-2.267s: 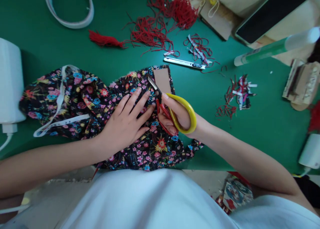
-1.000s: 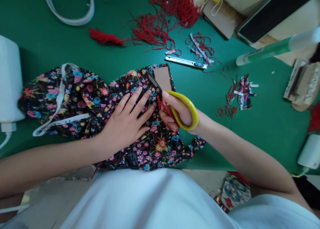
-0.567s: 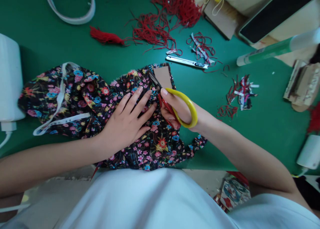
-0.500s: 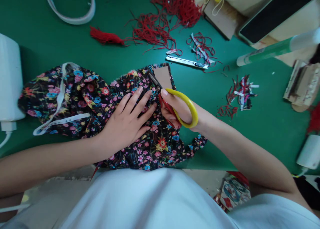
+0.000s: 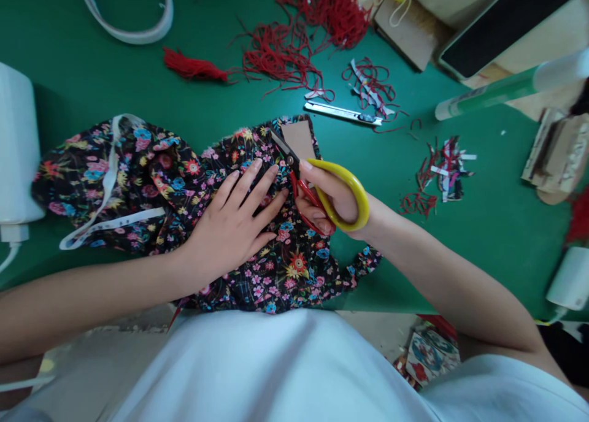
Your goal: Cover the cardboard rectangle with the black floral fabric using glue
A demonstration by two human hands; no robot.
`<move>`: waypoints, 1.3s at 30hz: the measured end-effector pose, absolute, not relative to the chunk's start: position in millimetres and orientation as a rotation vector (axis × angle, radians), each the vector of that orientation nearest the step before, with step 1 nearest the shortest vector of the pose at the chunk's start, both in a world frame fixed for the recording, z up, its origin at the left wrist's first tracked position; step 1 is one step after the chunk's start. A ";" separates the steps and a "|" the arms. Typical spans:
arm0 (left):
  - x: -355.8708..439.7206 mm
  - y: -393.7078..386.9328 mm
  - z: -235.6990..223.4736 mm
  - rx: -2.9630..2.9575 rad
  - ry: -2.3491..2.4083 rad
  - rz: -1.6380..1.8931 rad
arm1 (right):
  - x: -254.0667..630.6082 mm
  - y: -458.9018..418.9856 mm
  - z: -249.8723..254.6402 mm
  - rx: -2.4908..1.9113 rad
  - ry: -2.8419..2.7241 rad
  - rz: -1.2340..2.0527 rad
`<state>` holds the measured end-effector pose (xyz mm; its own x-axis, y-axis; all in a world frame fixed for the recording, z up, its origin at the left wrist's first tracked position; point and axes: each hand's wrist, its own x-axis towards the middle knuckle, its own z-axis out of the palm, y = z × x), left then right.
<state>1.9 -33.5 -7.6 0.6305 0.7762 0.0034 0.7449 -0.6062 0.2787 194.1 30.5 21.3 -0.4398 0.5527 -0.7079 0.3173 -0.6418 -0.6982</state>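
Scissors with dark blades, one yellow loop handle and one red (image 5: 291, 162) in the right hand (image 5: 339, 196): thumb through the yellow loop, fingers closed around the red. Left hand (image 5: 234, 218) flat, fingers spread wide, pressing on the black cotton-like floral cloth (image 5: 193, 192); it grips nothing.

Cloth lies on the green tabletop (image 5: 488, 250), smooth under the hands, bunched at left, where a narrow white ribbon-like strip (image 5: 110, 180) lies over it. Flat rectangular beige card (image 5: 298, 138) rests on the cloth's far right corner. Blades angle toward the card's left edge, tips over the cloth; whether one blade passes beneath cannot be told.

Progress (judged): cloth margin runs close to the card's far and right sides, so those edges seem done. Left side appears joined to the main cloth; that separation seems left. Near side partly hidden by the right hand. Slim silver utility knife (image 5: 343, 113) lies just beyond the card, not in use.
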 end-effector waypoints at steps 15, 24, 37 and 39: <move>1.8 -33.6 -9.5 2.606 1.237 0.210 | 186.5 37.8 22.3 -1.574 -1.318 2.156; 1.2 -32.7 -4.1 2.614 1.235 0.145 | 186.0 42.6 26.9 -1.491 -1.196 2.133; 2.1 -44.7 5.9 2.975 1.332 0.344 | 249.2 14.2 18.2 -1.563 -1.571 0.995; 2.6 -44.0 7.2 3.013 1.266 0.378 | 256.1 7.4 10.8 -1.637 -1.740 0.712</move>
